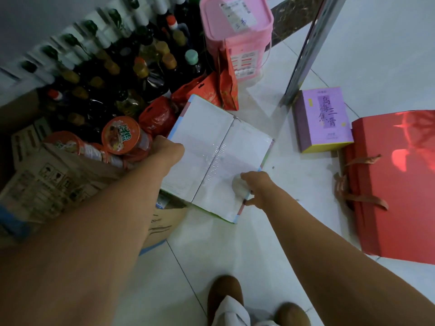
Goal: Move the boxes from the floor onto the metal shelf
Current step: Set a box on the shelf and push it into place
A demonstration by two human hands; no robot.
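Observation:
A large flat white box point(211, 147) wrapped in clear film lies tilted over the floor in the middle of the head view. My left hand point(168, 147) grips its left edge, fingers hidden under it. My right hand point(255, 189) holds its near right edge, fingers curled round the rim. A small purple box point(326, 118) stands on the floor to the right, against a metal shelf post point(306, 48). A big red gift box point(395, 184) with ribbon handles lies further right.
Many dark bottles point(122, 62) crowd the floor at the left back. Instant noodle cups point(120, 135) sit in an open cardboard carton point(58, 180). Red bags point(211, 88) and a pink bucket point(237, 34) stand behind the white box. My feet are on white tiles below.

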